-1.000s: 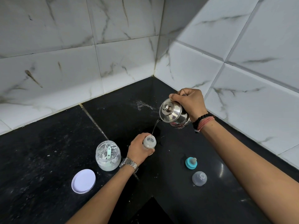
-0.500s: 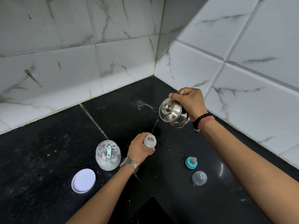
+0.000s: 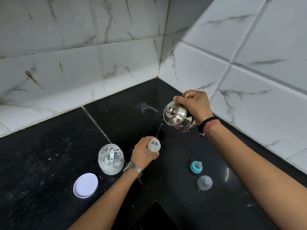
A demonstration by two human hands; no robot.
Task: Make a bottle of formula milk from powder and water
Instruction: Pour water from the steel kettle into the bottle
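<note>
1. The left hand (image 3: pixel 142 153), near the middle of the frame, has its grip curled round a small translucent baby bottle (image 3: pixel 154 146), which stands upright on the black counter (image 3: pixel 49 146) with its mouth uncovered.
2. The right hand (image 3: pixel 194 105), right of centre and higher up, has its grip closed tight on the handle side of a small steel kettle (image 3: pixel 177 117); the handle itself is hidden under the fingers.
3. The kettle is tilted down toward the left, its lid with a round knob facing the camera, and it is held above the counter, apart from the bottle.
4. A thin stream of water (image 3: pixel 158 131) runs from the kettle's spout down into the bottle's mouth.
5. Just left of the left hand, a clear jar (image 3: pixel 111 159) stands on the counter with white powder at its bottom and on its walls, and a pale green scoop (image 3: pixel 111 156) leans inside it.
6. The jar's white lid (image 3: pixel 85 185) lies flat on the counter, lower left of the jar and near it.
7. In the lower right of the frame, a teal ring with its teat (image 3: pixel 196 167) sits on the counter, and a clear dome cap (image 3: pixel 204 183) rests just below it, the two close but apart.
8. A metal watch (image 3: pixel 132 168) is on the left wrist; dark beads and pink thread (image 3: pixel 209 126) circle the right wrist.
9. White marble-patterned tiles (image 3: pixel 66 47) form the wall corner behind the counter.
</note>
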